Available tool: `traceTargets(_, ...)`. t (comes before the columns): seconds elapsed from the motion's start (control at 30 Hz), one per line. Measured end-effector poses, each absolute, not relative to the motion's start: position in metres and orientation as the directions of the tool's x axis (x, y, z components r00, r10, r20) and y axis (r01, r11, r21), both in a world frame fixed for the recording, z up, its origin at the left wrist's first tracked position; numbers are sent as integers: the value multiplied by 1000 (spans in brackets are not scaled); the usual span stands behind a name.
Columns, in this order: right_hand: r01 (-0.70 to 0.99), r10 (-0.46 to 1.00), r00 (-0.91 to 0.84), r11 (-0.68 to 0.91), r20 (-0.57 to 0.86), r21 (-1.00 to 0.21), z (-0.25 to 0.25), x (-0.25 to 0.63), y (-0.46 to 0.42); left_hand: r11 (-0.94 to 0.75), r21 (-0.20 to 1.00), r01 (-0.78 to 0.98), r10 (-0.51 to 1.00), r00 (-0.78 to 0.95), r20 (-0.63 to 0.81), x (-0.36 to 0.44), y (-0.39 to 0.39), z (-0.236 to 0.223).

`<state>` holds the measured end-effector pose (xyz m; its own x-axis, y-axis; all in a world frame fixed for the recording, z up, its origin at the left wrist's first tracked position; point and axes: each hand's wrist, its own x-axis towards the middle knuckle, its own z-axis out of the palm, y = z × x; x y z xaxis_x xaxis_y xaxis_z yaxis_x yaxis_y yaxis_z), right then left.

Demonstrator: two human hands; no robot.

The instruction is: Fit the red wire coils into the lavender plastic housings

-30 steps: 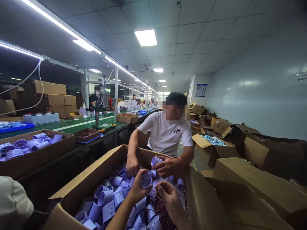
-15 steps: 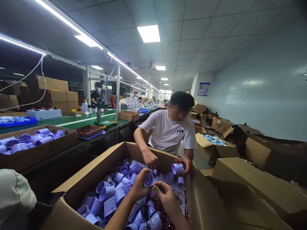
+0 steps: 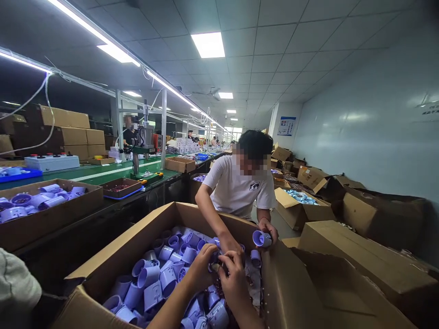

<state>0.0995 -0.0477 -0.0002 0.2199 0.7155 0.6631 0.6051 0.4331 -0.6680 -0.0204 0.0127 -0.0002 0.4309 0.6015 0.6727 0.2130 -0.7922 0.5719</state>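
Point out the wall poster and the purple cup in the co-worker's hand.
Wall poster (image 3: 286, 126): head view, middle of its sheet.
Purple cup (image 3: 265, 239): head view, outer side.

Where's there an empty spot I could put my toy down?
The green bench looks bare between the pale box with red buttons and the shallow brown tray. A thin strip of pale liner shows along the big cardboard box's right wall. Purple plastic cups crowd the box's left and middle.

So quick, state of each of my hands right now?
Left hand: closed on a purple cylindrical plastic cup.
Right hand: fingertips at the cup; whether it grips anything cannot be told.
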Motion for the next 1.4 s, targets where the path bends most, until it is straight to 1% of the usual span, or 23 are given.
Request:
traceTargets(0.07,694,696,215,385,686,-608,-3,98,-47,-814,551,187,569,450,688,-18,12,-2)
traceTargets(0.13,743,697,203,347,688,-572,-4,96,-48,-830,532,168,543,459,703,-16,11,-2)
traceTargets(0.27,725,742,131,381,658,-574,-1,96,-50,-839,521,159,532,445,720,-15,11,-2)
traceTargets(0.33,692,763,109,403,638,-600,1,97,-50,-838,522,156,533,438,724,-16,11,-1)
traceTargets(0.4,653,765,132,411,630,-636,2,97,-50,-837,526,149,533,439,723,-16,10,0)
traceTargets(0.47,607,750,196,413,632,-679,2,96,-49,-836,530,141,533,440,723,-15,9,1)
traceTargets(0.57,541,725,349,361,594,-759,3,93,-49,-843,524,124,520,435,735,-15,8,2)
traceTargets(0.63,472,735,415,330,536,-818,6,90,-50,-848,517,118,510,446,735,-15,7,2)
traceTargets(0.77,263,821,412,308,395,-914,12,88,-50,-846,507,163,516,487,704,-16,6,2)
traceTargets(0.87,144,865,429,219,260,-965,15,88,-49,-860,474,191,500,506,703,-15,3,2)
traceTargets(0.97,111,875,454,136,172,-984,17,90,-48,-871,446,204,480,544,688,-12,1,2)
traceTargets(1.07,181,860,482,90,168,-979,17,93,-49,-873,428,235,478,592,649,-9,0,0)
traceTargets(1.13,225,854,490,69,174,-972,16,93,-49,-869,415,270,489,596,636,-9,-1,-1)
traceTargets(1.2,234,860,480,65,173,-970,12,92,-48,-861,407,305,506,587,632,-10,0,-2)
traceTargets(1.3,159,875,454,109,170,-981,4,91,-44,-855,415,311,516,590,621,-11,2,-4)
traceTargets(1.4,-39,928,345,165,141,-986,-1,90,-38,-857,442,264,506,592,627,-13,5,-5)
